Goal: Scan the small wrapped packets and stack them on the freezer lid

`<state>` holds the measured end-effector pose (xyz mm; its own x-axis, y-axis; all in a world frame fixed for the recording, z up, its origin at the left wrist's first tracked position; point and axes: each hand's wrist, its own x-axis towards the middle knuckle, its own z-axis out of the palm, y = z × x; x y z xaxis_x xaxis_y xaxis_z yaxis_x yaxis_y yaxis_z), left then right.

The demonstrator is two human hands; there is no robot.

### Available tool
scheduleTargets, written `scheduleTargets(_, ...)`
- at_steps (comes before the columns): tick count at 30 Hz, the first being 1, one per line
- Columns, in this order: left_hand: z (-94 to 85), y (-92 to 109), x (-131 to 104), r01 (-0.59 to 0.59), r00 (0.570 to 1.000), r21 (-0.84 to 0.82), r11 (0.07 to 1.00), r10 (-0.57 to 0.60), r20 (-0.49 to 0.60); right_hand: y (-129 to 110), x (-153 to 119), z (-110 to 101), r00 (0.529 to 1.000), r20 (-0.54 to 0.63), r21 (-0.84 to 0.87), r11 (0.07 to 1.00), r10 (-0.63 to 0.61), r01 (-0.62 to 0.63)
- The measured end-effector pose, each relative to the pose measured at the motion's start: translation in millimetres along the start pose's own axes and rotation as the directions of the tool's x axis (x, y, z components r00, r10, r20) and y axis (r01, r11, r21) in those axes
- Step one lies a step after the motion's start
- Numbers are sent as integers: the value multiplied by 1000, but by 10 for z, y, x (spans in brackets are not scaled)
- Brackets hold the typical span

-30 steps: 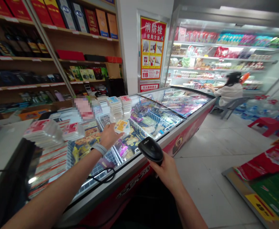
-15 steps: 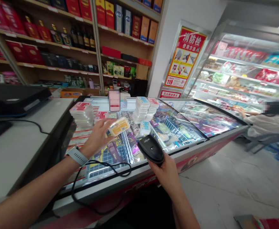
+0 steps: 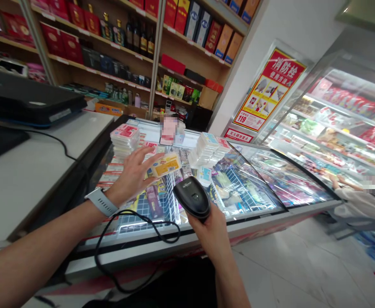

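Observation:
My left hand (image 3: 134, 175), with a pale watch on the wrist, grips a small clear pack with a yellow label (image 3: 166, 165) by its left end, above the glass top of a chest freezer (image 3: 117, 246). My right hand (image 3: 208, 229) is wrapped round the handle of a black barcode scanner (image 3: 192, 197), whose head sits just below and right of the pack, apart from it. The scanner's black cable (image 3: 136, 216) loops below my left wrist. Stacked packs with red labels (image 3: 125, 139) stand behind my left hand. Further right are stacked packs with blue labels (image 3: 206, 147).
A phone (image 3: 168, 130) stands upright at the freezer's far side. On the left is a white counter (image 3: 43, 167) with a black device (image 3: 27, 96). Shelves of boxes and bottles rise behind. A person in a light top (image 3: 361, 203) sits at the far right by a lit display fridge.
The camera view has turned, shifting the scene. The pack's label now faces up more squarely, and the scanner has come closer to it, moving left. Both hands keep their hold.

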<state>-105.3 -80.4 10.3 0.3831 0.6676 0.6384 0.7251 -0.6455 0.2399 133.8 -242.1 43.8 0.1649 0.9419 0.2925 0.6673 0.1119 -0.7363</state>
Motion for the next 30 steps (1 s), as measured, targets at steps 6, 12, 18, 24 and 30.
scheduleTargets(6,-45,38,-1,-5,1000,25,1000,6,-12,-23,26,18,1000,10,-14,1000,2,-2)
scheduleTargets(12,-77,69,9,-9,1000,46,999,11,-27,-26,25,26,1000,13,-20,1000,1,-1)
scheduleTargets(18,-60,62,0,11,1000,63,998,-10,-16,-6,26,31,1000,-1,-30,1000,2,-2)
scheduleTargets(24,-68,75,-4,14,1000,77,997,-14,-2,-10,29,30,1000,1,-44,999,16,-16)
scheduleTargets(30,-107,137,19,112,992,170,979,-102,-71,10,19,17,1000,-11,-24,1000,11,-11)
